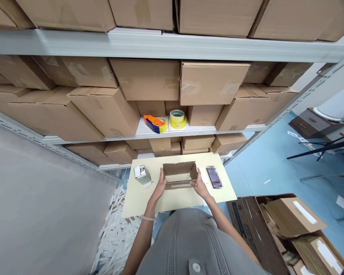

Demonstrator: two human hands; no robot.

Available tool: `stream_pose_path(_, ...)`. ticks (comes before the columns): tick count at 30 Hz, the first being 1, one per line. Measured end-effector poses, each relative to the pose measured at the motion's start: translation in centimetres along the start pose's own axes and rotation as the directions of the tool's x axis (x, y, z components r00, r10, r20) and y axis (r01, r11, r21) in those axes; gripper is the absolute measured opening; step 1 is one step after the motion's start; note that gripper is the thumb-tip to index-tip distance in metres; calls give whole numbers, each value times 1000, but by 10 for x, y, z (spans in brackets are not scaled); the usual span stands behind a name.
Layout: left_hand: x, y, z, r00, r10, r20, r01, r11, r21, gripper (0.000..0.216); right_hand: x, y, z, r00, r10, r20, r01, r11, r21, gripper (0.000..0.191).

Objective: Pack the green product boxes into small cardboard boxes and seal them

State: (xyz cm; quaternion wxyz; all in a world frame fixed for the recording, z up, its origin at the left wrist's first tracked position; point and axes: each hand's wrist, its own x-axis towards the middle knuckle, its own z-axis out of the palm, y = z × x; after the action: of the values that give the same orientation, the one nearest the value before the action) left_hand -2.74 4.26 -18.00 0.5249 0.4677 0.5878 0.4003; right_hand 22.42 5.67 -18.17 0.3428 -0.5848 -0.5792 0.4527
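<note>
Grey shirt (pixel 186 240) is nearest, below the open box (pixel 180 168) on the table (pixel 177 200). Left of the box stands a carton (pixel 142 175); left hand (pixel 159 187) and right hand (pixel 200 187), half-curled, grip opposite box ends, apparently for steadiness; rightward lies a phone (pixel 214 177).

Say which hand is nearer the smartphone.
Right. The right hand is just left of the smartphone, at the right end of the open cardboard box; the left hand is farther off, at the box's left end.
</note>
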Motion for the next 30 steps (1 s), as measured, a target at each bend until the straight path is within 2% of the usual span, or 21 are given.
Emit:
stream_pose_path(6, -1, 7, 10, 995, 6, -98, 6, 993, 120, 81, 12, -11, -2, 998, -51, 29, 54, 991, -125, 83)
stream_pose_path(9, 1, 19, 20, 988, -75, -133, 108, 960, 259, 78, 14, -22, -4, 996, -76, 42, 85, 950, -300, 79)
stream_pose_path(10, 2, 24, 24, 984, -111, -138, 153, 926, 344, 76, 14, -26, -4, 995, -74, 72, 97, 906, -411, 77)
stream_pose_path(13, 4, 37, 33, 973, -190, -128, 229, 759, 609, 70, 15, -43, -6, 977, -22, 211, 166, 700, -694, 64)
stream_pose_path(15, 4, 43, 35, 970, -216, -111, 230, 663, 713, 68, 17, -53, -7, 953, 0, 304, 242, 605, -759, 51)
stream_pose_path(17, 3, 45, 33, 969, -227, -97, 219, 610, 762, 69, 20, -59, -8, 932, 12, 362, 290, 575, -765, 40)
stream_pose_path(19, 2, 46, 27, 975, -215, -62, 182, 602, 777, 71, 23, -59, -12, 928, 29, 371, 282, 593, -754, 40)
stream_pose_path(22, -3, 42, 10, 985, -165, 54, 69, 658, 749, 70, 28, -52, -21, 927, 29, 374, 263, 659, -704, 54)
stream_pose_path(24, -9, 39, -1, 986, -102, 130, -20, 707, 707, 65, 33, -45, -28, 920, 14, 391, 270, 702, -659, 58)
stream_pose_path(26, -15, 35, -10, 984, -23, 175, -102, 737, 668, 54, 37, -37, -32, 914, -9, 406, 275, 750, -602, 54)
stream_pose_path(28, -21, 33, -14, 984, 43, 173, -147, 745, 651, 41, 40, -28, -34, 917, -45, 396, 262, 817, -513, 49)
stream_pose_path(30, -25, 30, -15, 989, 88, 117, -143, 748, 649, 31, 42, -19, -35, 935, -81, 346, 224, 890, -397, 42)
